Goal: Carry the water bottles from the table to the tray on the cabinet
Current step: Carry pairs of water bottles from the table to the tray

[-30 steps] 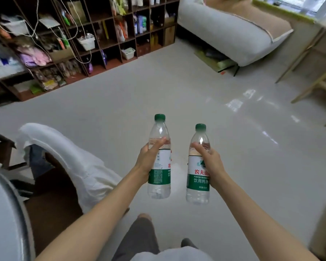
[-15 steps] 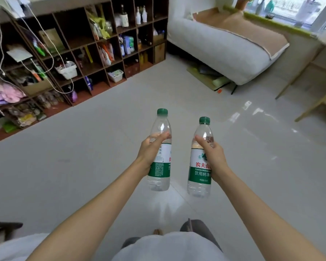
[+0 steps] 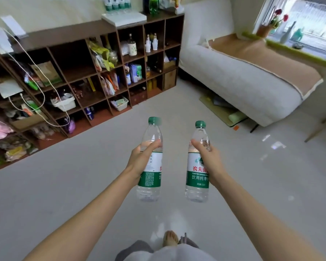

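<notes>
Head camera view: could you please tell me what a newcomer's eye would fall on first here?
Two green-capped water bottles held upright side by side over the grey floor, at centre: the left hand grips the left bottle, the right hand the right bottle. Beyond them a cluttered brown cabinet carries a white tray with more bottles, and a white sofa stands at right.

Both water bottles [image 3: 150, 162] are clear glossy plastic with shiny labels, the floor [image 3: 64, 185] is smooth and slightly reflective, the cabinet [image 3: 105, 34] matt brown wood.
</notes>
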`<move>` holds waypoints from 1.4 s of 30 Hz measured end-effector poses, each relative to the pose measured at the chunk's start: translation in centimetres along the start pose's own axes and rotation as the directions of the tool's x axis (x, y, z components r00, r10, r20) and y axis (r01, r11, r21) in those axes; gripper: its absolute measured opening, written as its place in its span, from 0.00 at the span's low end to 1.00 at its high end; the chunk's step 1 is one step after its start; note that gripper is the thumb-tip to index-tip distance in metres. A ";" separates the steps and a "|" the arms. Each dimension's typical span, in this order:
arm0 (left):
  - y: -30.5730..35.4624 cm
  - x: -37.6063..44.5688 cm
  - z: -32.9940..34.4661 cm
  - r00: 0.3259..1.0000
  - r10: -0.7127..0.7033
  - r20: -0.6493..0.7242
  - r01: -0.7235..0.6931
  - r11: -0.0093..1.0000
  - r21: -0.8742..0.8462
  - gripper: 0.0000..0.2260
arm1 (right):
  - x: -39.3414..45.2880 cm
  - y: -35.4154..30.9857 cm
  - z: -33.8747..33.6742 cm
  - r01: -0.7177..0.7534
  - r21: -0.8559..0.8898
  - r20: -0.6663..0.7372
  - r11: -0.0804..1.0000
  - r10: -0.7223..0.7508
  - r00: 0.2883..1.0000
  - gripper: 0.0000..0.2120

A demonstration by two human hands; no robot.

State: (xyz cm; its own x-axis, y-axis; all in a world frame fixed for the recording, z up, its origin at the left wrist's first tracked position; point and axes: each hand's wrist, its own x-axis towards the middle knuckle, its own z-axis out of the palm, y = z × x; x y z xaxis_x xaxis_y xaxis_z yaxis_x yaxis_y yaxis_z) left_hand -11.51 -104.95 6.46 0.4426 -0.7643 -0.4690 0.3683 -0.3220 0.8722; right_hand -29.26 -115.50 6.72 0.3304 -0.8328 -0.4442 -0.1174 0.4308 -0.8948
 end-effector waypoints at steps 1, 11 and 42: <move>1.5 2.1 -0.2 1.000 0.004 -0.020 -0.004 1.000 -0.009 0.17 | 2.6 -1.7 0.9 0.014 -0.024 0.011 1.000 -0.013 1.000 0.19; 14.0 26.5 -4.8 0.988 0.079 -0.133 -0.078 0.997 0.015 0.17 | 27.5 -13.3 13.2 0.105 -0.143 0.130 0.984 -0.087 0.988 0.19; 56.2 90.4 -11.8 0.864 0.297 -0.406 -0.317 0.948 0.020 0.19 | 92.7 -48.5 44.0 0.137 0.015 0.307 0.990 -0.135 0.942 0.14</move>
State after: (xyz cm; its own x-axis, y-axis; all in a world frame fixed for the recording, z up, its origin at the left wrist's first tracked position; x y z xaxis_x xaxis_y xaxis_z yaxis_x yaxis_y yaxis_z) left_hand 58.80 -185.52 11.44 0.8240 -0.5292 -0.2026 0.1929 -0.0744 0.9784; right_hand 48.25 -198.26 10.89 0.6147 -0.7360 -0.2836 -0.0565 0.3175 -0.9466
